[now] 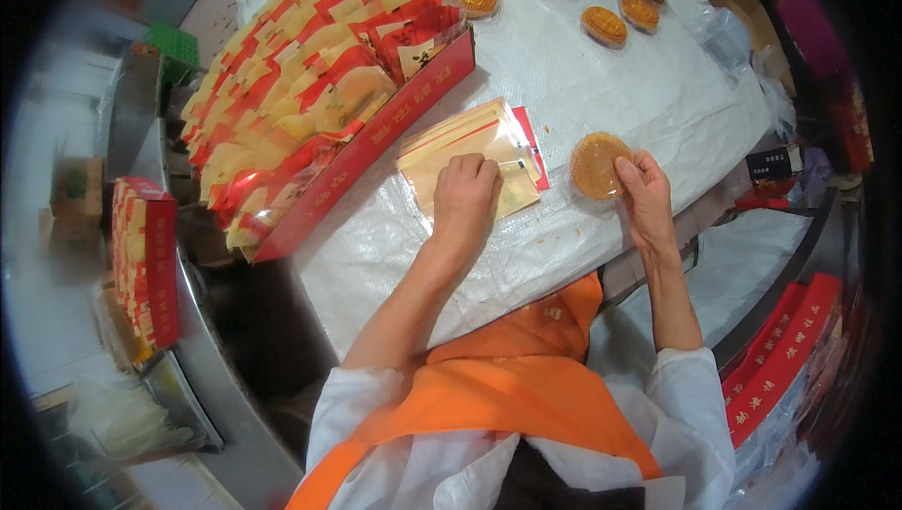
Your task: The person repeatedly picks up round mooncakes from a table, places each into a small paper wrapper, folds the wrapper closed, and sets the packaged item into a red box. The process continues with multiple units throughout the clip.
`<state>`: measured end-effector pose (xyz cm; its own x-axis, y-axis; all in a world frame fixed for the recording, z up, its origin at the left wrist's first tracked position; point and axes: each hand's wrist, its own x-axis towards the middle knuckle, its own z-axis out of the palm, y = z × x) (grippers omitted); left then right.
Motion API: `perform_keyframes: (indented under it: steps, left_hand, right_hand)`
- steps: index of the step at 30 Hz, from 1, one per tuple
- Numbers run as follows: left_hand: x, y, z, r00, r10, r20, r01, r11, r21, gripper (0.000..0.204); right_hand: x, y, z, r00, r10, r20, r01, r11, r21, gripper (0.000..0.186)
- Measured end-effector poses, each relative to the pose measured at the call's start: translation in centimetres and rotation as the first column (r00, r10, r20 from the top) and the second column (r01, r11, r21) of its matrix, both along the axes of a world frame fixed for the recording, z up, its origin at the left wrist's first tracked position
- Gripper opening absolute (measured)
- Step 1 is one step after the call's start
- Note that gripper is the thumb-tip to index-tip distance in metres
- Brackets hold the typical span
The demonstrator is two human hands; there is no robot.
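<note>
My right hand [645, 192] grips a round golden-brown mooncake [598, 164] in a clear plastic tray by its right edge, just above the white table cover. My left hand [467, 192] lies on a small stack of flat gold-and-red packaging bags [498, 134], its fingers curled together on the top bag; the fingertips are partly hidden. Left of the stack stands a long red box [376, 145], packed with rows of filled gold-and-red bags [291, 78].
Several mooncakes in clear trays [603, 27] sit at the table's far side. On the left, a second filled red box [162, 261] stands beyond a metal edge. Red box pieces [785, 350] lie at lower right. The white cover [676, 106] is wrinkled, with a few crumbs.
</note>
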<state>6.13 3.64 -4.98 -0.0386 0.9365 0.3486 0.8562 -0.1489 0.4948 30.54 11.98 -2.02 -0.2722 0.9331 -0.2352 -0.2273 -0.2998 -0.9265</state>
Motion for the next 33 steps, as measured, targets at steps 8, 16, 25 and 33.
perform_keyframes:
  steps: [8, 16, 25, 33]
  left_hand:
    - [0.5, -0.7, -1.1, 0.973, 0.065, 0.220, -0.092, 0.989, 0.118, 0.010]
    - [0.3, -1.4, -0.9, 0.936, 0.051, 0.348, -0.093, 0.990, 0.106, 0.010]
    - [0.2, -1.4, -1.1, 0.934, 0.046, 0.353, -0.097, 0.987, 0.126, 0.011]
    - [0.2, -1.5, -0.7, 0.936, 0.022, 0.351, -0.087, 0.982, 0.170, 0.013]
  right_hand:
    - [-2.4, 0.5, 1.5, 0.999, 0.026, -0.033, -0.027, 0.999, -0.031, 0.023]
    - [-6.1, 1.6, 0.0, 0.973, 0.230, 0.003, -0.228, 0.967, -0.112, 0.019]
    - [-5.5, 1.7, -0.7, 0.990, 0.138, -0.033, -0.141, 0.977, -0.162, 0.023]
    - [-5.6, 1.6, -0.4, 0.922, 0.325, 0.212, -0.307, 0.945, -0.112, 0.021]
